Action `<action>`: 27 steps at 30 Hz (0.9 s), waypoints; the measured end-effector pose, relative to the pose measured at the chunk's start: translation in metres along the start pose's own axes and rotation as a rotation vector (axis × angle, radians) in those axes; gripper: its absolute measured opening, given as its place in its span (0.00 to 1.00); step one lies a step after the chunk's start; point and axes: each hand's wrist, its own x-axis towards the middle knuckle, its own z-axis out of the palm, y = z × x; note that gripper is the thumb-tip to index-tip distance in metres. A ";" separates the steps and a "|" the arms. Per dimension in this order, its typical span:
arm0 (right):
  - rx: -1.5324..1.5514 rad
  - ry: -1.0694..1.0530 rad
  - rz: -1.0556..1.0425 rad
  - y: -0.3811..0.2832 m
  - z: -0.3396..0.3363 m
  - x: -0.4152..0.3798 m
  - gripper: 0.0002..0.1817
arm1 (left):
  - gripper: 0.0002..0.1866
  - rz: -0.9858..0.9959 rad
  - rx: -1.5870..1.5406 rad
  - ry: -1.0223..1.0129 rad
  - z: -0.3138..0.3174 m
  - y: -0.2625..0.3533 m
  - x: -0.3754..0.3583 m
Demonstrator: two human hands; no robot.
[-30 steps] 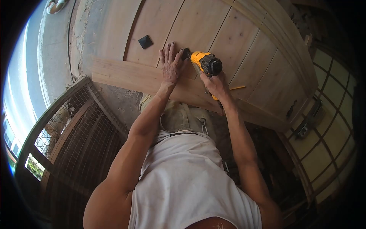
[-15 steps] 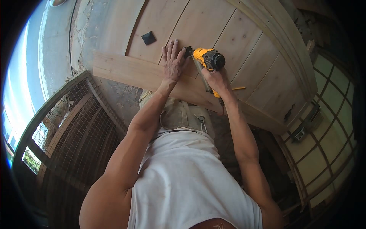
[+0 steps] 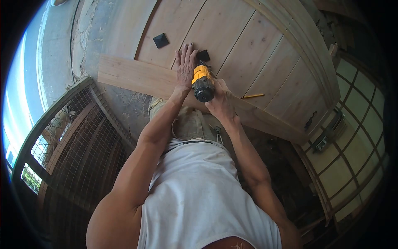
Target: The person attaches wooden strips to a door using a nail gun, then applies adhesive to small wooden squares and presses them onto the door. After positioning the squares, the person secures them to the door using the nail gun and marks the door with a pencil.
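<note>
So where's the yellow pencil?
The yellow pencil lies on the wooden door, right of the right hand holding the yellow tool.

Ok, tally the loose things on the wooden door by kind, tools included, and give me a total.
Black square caps: 2
Yellow nail gun: 1, in the right hand
Pencil: 1
Wooden plank: 1, under the left hand
Total: 5

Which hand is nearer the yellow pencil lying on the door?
Right. The right hand, holding the nailer, sits just beside the pencil; the left hand lies flat beyond the nailer.
</note>
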 end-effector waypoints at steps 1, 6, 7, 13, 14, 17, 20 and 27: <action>-0.016 0.000 0.012 -0.001 0.002 0.002 0.19 | 0.36 0.001 -0.012 0.003 -0.002 0.001 0.001; -0.061 0.007 0.025 0.001 0.006 0.009 0.16 | 0.31 0.004 0.009 -0.016 -0.004 0.000 0.002; -0.072 0.010 0.027 0.002 0.006 0.010 0.15 | 0.30 0.006 0.023 -0.020 -0.003 -0.001 0.001; -0.080 0.001 0.042 0.004 0.004 0.019 0.13 | 0.27 -0.020 -0.061 -0.051 -0.011 0.003 0.003; -0.078 -0.002 0.043 0.003 0.003 0.019 0.13 | 0.27 -0.020 -0.062 -0.052 -0.010 0.003 0.002; -0.098 -0.006 0.064 -0.001 0.004 0.019 0.13 | 0.27 -0.018 -0.073 -0.043 -0.009 0.002 0.003; -0.093 0.013 0.074 -0.002 0.008 0.018 0.13 | 0.26 -0.008 -0.085 -0.029 -0.010 0.003 0.002; -0.205 -0.070 0.233 -0.008 0.012 0.029 0.13 | 0.26 0.002 -0.068 0.004 -0.007 0.001 0.002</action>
